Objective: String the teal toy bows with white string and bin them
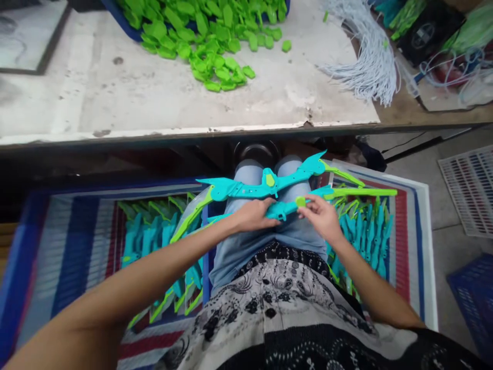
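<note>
Across my lap lie two turquoise toy bows with lime-green limb ends. The farther toy bow (250, 191) rests over my knees and carries a small green piece at its middle. My left hand (256, 215) is closed around the middle of the nearer toy bow (283, 209). Between the thumb and fingers of my right hand (321, 216) is a small green plastic piece (300, 201), held close to the nearer bow, right of its centre. Whether the piece touches the bow I cannot tell.
Loose green pieces (215, 67) spill from a blue bin (133, 33) on the worktable (77, 103). White cords (373, 67) lie to the right. Crates on both sides of my legs hold more bows (146, 236). A white rack (470, 190) stands at far right.
</note>
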Motion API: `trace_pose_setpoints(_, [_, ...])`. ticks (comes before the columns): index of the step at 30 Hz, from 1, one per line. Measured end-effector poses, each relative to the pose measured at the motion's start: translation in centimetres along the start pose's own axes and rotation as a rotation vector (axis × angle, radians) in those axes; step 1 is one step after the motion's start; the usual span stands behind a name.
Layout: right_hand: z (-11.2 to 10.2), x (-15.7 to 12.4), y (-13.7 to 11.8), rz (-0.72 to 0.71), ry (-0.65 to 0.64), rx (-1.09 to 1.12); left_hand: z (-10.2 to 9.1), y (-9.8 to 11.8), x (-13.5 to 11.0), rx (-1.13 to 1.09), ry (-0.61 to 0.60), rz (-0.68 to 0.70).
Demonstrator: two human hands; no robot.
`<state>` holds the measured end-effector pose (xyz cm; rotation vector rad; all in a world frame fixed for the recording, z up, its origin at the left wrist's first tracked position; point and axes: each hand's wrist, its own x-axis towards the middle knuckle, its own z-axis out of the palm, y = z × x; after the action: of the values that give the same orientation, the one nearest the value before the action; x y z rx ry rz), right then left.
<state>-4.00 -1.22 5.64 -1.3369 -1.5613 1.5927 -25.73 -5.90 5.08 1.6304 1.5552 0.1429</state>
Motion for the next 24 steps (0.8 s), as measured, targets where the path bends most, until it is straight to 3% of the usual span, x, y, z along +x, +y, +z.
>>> trace_pose_setpoints(4, [1.7,-2.7,3.4,0.155,0.014,0.095,-2.1,-1.0,1.2,-0.004,0.013,0.068])
trace_pose_setpoints(8, [3.7,-2.0,4.3,0.113,0.054,0.153,-3.3,-2.0,2.5,-0.042,0.003,0.089])
trace_pose_setpoints(16, [7.2,-0.1,4.5,0.064,0.093,0.186,-2.8,-2.2,2.9,-0.13,0.019,0.069])
trace_pose_setpoints(24, [8.4,0.0,4.8,0.018,0.185,0.142,-2.3,-1.6,2.9,-0.056,0.07,0.015])
